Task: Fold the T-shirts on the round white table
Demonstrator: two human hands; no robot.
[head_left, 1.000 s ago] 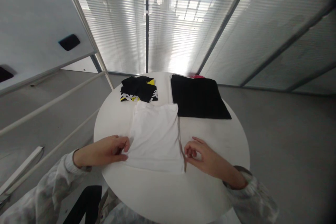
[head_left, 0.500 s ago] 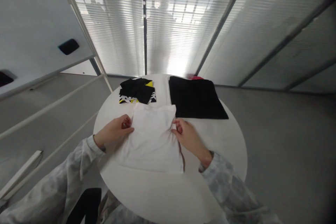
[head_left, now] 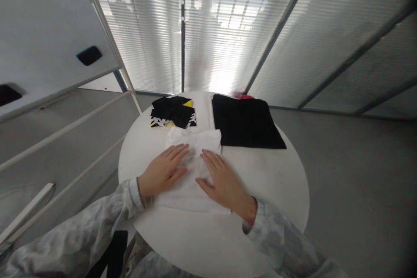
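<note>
White cloth [head_left: 192,190] part-covered from me by the left hand [head_left: 164,170] and right hand [head_left: 223,182] | red item [head_left: 246,96] mostly hidden behind the folded black cloth [head_left: 246,122], I can't identify it | shapes [head_left: 121,11] beyond the blinds [head_left: 153,56] too blurred for me to read | white board [head_left: 48,17] cut off by the left and top edges

Backlight came through the blinds [head_left: 156,52], glaring white at upper centre. The floor [head_left: 352,182] at right looked dim and grey, and the frame's right edge darkened. Faint shadows creased the white cloth [head_left: 189,202]. Wide-angle distortion stretched the lower-left sleeve [head_left: 74,230]; fine detail was soft, one top-centre patch pixelated.
</note>
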